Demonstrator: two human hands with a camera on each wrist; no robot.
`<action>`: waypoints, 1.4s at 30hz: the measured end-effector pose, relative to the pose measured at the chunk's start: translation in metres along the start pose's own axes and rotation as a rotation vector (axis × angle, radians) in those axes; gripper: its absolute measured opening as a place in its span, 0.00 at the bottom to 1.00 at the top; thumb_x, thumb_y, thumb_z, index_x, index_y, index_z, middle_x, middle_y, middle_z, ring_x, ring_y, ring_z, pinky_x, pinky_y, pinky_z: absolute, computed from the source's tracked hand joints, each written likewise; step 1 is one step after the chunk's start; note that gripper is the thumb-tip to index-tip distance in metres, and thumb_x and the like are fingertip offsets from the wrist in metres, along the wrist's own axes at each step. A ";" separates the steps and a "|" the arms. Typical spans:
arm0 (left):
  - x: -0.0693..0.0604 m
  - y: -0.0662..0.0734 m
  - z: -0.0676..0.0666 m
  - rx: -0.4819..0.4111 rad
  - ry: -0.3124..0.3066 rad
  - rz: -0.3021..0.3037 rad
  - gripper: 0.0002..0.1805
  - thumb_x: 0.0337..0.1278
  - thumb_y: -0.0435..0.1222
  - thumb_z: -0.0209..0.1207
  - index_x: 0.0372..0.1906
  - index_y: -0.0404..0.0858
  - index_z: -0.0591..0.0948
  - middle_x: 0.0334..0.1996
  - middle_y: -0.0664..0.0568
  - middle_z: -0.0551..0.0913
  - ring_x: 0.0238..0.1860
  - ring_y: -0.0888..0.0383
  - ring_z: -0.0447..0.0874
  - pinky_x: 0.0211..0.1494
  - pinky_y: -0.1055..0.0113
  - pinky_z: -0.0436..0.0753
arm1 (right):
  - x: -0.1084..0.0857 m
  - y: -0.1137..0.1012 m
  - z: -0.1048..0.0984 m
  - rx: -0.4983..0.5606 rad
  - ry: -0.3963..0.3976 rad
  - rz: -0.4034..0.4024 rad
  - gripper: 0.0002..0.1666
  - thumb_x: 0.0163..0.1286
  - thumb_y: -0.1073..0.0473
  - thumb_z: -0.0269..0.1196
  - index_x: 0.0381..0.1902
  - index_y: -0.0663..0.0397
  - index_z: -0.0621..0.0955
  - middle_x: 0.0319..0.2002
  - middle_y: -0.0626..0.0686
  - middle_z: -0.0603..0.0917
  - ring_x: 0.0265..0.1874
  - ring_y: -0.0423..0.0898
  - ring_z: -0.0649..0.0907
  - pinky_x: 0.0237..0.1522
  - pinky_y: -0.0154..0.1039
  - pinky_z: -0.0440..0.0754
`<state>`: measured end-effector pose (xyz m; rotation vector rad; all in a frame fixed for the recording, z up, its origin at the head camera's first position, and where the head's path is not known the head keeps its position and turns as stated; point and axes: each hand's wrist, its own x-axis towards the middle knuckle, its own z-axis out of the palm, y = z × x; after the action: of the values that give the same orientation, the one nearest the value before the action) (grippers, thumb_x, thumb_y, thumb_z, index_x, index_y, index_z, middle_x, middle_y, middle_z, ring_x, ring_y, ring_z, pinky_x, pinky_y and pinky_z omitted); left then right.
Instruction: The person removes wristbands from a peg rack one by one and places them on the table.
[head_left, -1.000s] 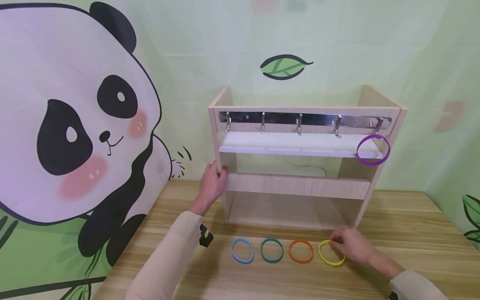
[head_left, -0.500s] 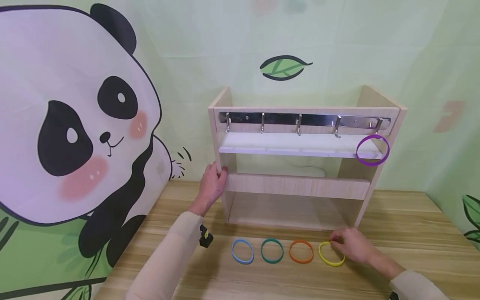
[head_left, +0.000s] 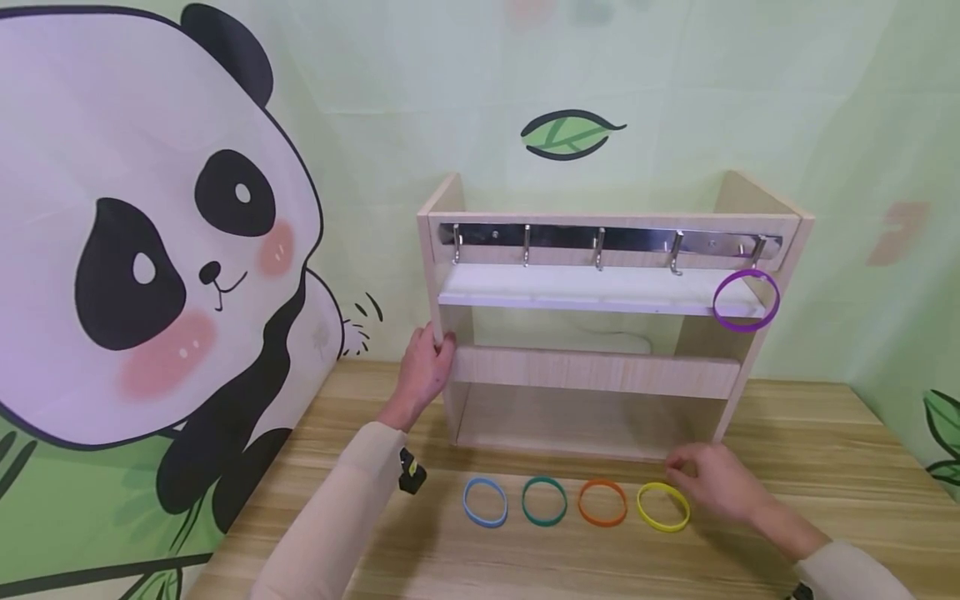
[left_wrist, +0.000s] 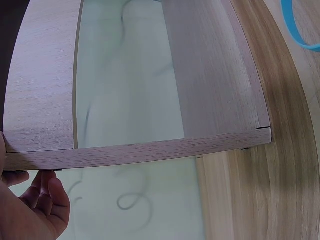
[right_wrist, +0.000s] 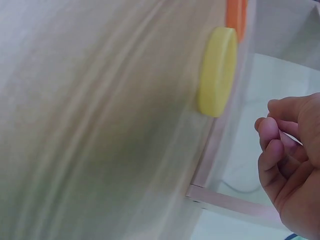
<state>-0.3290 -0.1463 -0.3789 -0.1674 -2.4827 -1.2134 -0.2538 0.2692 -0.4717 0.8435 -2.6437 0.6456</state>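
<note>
My left hand (head_left: 426,367) grips the left side panel of a pale wooden shelf rack (head_left: 600,367), its fingers at the panel's edge. In the left wrist view the curled fingers (left_wrist: 57,200) press against that panel. My right hand (head_left: 716,479) hovers by the rack's lower right corner, loosely curled with nothing in it. Just left of it a yellow silicone wristband (head_left: 663,507) lies on the table. In the right wrist view this hand (right_wrist: 295,160) is apart from the yellow band. A purple wristband (head_left: 746,300) hangs from the rightmost metal hook (head_left: 759,248).
Blue (head_left: 485,502), green (head_left: 543,502) and orange (head_left: 602,502) wristbands lie in a row with the yellow one on the wooden table (head_left: 525,567). A metal hook strip (head_left: 562,237) runs across the rack's top. A panda-printed cloth (head_left: 360,167) stands behind.
My right hand has let go of the yellow wristband and drawn slightly up and right from it. The left hand has stayed on the rack.
</note>
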 end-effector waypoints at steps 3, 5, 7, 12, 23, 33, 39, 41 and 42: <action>0.000 0.000 0.000 0.001 0.004 0.004 0.23 0.70 0.44 0.42 0.62 0.37 0.70 0.44 0.41 0.72 0.44 0.47 0.74 0.44 0.51 0.81 | 0.002 -0.007 -0.007 0.029 0.009 0.020 0.04 0.55 0.67 0.67 0.31 0.56 0.85 0.29 0.47 0.85 0.18 0.31 0.73 0.22 0.32 0.76; 0.001 -0.001 0.000 -0.001 0.003 0.004 0.23 0.70 0.44 0.42 0.62 0.37 0.70 0.44 0.41 0.72 0.44 0.47 0.74 0.44 0.51 0.81 | 0.003 -0.012 -0.012 0.036 0.020 0.023 0.05 0.55 0.68 0.67 0.32 0.58 0.85 0.30 0.50 0.85 0.14 0.29 0.67 0.18 0.30 0.72; 0.001 -0.001 0.000 -0.003 0.001 0.002 0.23 0.69 0.45 0.42 0.62 0.37 0.70 0.44 0.41 0.72 0.45 0.47 0.74 0.44 0.51 0.81 | 0.005 -0.016 -0.017 0.023 0.035 0.029 0.05 0.55 0.68 0.67 0.32 0.58 0.85 0.30 0.50 0.85 0.13 0.29 0.65 0.16 0.29 0.70; 0.001 -0.001 0.000 -0.009 0.000 0.005 0.23 0.69 0.45 0.42 0.62 0.38 0.70 0.44 0.41 0.72 0.45 0.48 0.73 0.44 0.52 0.81 | 0.009 -0.023 -0.027 -0.034 0.136 -0.014 0.07 0.52 0.67 0.70 0.30 0.54 0.85 0.28 0.47 0.84 0.16 0.29 0.67 0.17 0.28 0.70; 0.000 -0.001 0.000 -0.011 -0.005 -0.004 0.24 0.70 0.45 0.42 0.63 0.38 0.69 0.45 0.41 0.72 0.45 0.47 0.73 0.45 0.51 0.81 | 0.022 -0.040 -0.063 -0.033 0.275 -0.110 0.11 0.48 0.72 0.71 0.30 0.56 0.85 0.25 0.47 0.83 0.14 0.28 0.67 0.14 0.26 0.66; 0.000 -0.001 0.001 0.005 -0.006 -0.016 0.24 0.70 0.46 0.42 0.64 0.39 0.69 0.45 0.42 0.72 0.45 0.48 0.73 0.46 0.51 0.80 | 0.026 -0.054 -0.087 -0.054 0.301 -0.063 0.11 0.50 0.71 0.70 0.32 0.55 0.85 0.17 0.37 0.73 0.13 0.30 0.65 0.11 0.26 0.63; 0.000 -0.001 0.000 -0.005 -0.007 -0.019 0.24 0.69 0.45 0.42 0.64 0.39 0.69 0.45 0.42 0.72 0.46 0.48 0.73 0.47 0.51 0.80 | 0.029 -0.061 -0.100 -0.066 0.331 -0.069 0.12 0.50 0.70 0.70 0.33 0.55 0.85 0.17 0.37 0.71 0.13 0.30 0.65 0.12 0.26 0.63; 0.000 -0.001 0.000 -0.005 -0.004 -0.017 0.24 0.69 0.45 0.42 0.64 0.39 0.69 0.45 0.42 0.72 0.46 0.48 0.73 0.47 0.51 0.80 | 0.030 -0.064 -0.105 -0.059 0.345 -0.079 0.12 0.49 0.71 0.70 0.34 0.55 0.85 0.15 0.37 0.71 0.12 0.31 0.65 0.11 0.25 0.63; 0.000 -0.001 0.000 -0.004 -0.002 -0.014 0.24 0.69 0.45 0.43 0.64 0.39 0.69 0.45 0.42 0.72 0.46 0.48 0.73 0.47 0.51 0.80 | 0.031 -0.065 -0.107 -0.054 0.350 -0.082 0.12 0.49 0.71 0.70 0.34 0.55 0.85 0.15 0.37 0.70 0.12 0.31 0.65 0.11 0.25 0.62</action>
<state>-0.3289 -0.1467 -0.3793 -0.1518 -2.4871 -1.2246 -0.2245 0.2606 -0.3469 0.7426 -2.2910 0.6325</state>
